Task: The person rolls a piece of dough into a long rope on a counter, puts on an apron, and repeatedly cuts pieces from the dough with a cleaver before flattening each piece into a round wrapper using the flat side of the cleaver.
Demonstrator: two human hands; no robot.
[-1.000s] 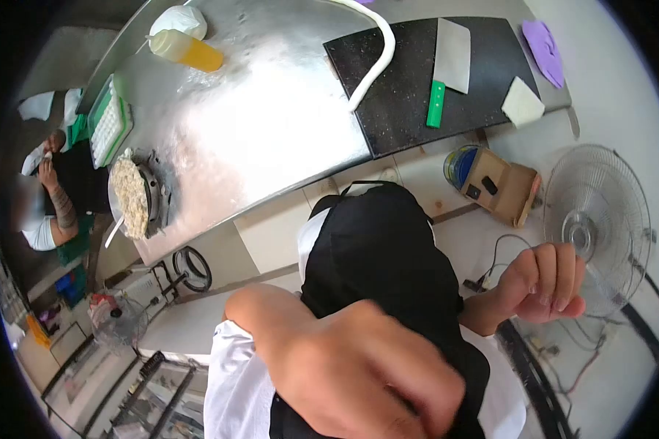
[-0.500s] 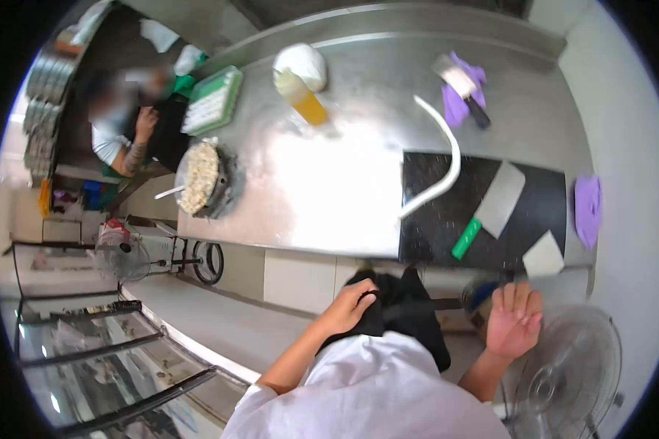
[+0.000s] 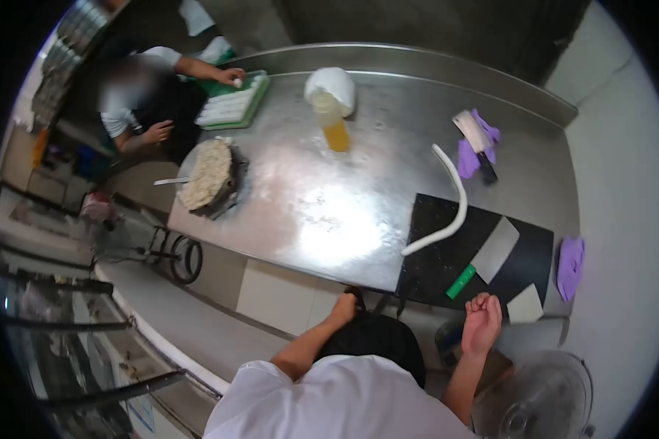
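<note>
My left hand [image 3: 344, 309] is closed at a fold of my black apron [image 3: 370, 340], by the table's front edge; its fingertips are partly hidden. My right hand [image 3: 482, 322] is raised palm up just in front of the black cutting board [image 3: 432, 282], fingers loosely curled and nothing visible in it. A cleaver with a green handle [image 3: 461, 282] lies on the board, and a white dough scraper [image 3: 526, 305] is at its front right corner, near my right hand. A long curved rope of white dough [image 3: 458, 205] lies partly on the board and partly on the steel table [image 3: 285, 197].
A second cleaver [image 3: 474, 133] rests on a purple cloth [image 3: 467, 159]; another purple cloth [image 3: 570, 268] lies right. An oil bottle [image 3: 332, 124] stands by a white bundle [image 3: 337, 84]. Left are a filling bowl [image 3: 211, 175], a green tray [image 3: 234, 102] and a co-worker [image 3: 154, 95]. A fan [image 3: 538, 402] stands right.
My view has shifted, so the table sits lower. My right hand has turned palm up and come nearer the board. The co-worker's arm now reaches to the green tray with a small white piece.
</note>
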